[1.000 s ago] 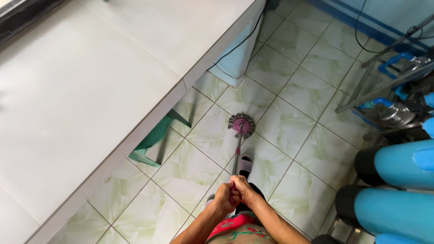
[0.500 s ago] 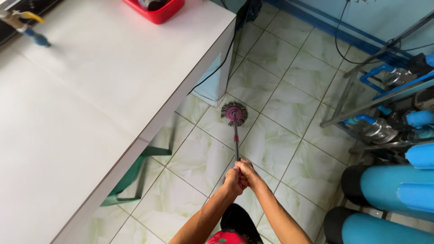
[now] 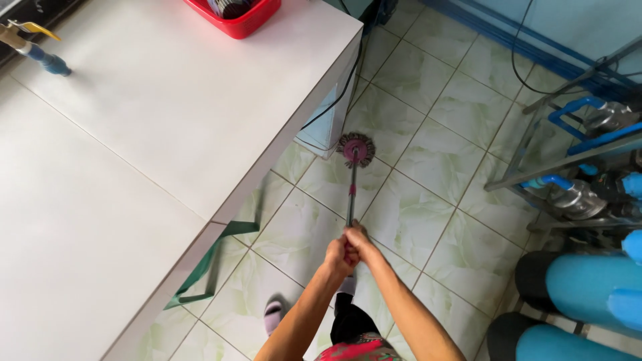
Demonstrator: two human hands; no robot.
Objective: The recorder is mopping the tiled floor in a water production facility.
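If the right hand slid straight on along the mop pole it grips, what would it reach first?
The right hand points up the mop handle, so it would likely meet the round purple mop head on the tiled floor first. The white counter leg lies just beyond; depth there is unclear.

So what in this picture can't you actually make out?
Head view, the only one:
- Red basket: cut off by the top edge, its dark contents unclear.
- Mop handle: its upper end hidden inside the left hand and right hand.
- Blue tanks: cut off by the right edge.
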